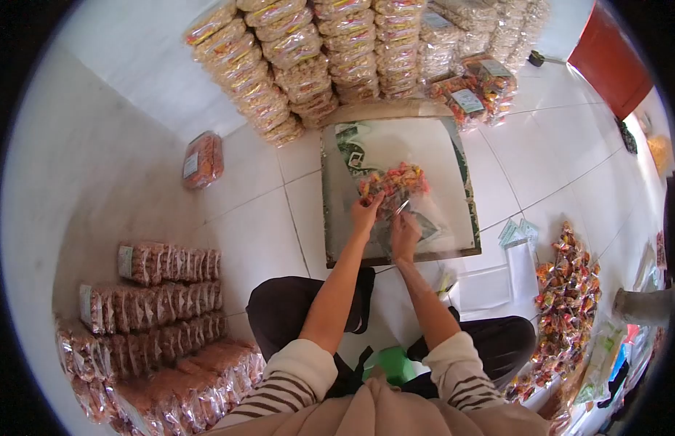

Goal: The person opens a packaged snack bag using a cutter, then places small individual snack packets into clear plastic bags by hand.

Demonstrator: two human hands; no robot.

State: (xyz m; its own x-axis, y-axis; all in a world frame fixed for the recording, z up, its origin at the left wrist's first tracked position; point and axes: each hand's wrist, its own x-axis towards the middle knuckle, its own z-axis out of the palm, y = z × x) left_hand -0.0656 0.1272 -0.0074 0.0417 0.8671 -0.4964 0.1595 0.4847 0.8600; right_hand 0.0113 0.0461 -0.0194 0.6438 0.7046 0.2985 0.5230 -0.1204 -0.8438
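Observation:
On the low table lies a clear plastic bag filled with small red, yellow and orange wrapped pieces. My left hand pinches the near left edge of this bag. Close beside it, my right hand is closed at the bag's near end, around a thin, shiny, metal-looking tool whose exact kind is too small to tell. Loose clear plastic spreads over the tabletop to the right of my right hand.
Stacked bags of pale snacks line the back wall, with filled colourful bags beside them. Packs of brown snacks stand at left. A heap of wrapped pieces, clear plastic sheets and labels lie at right.

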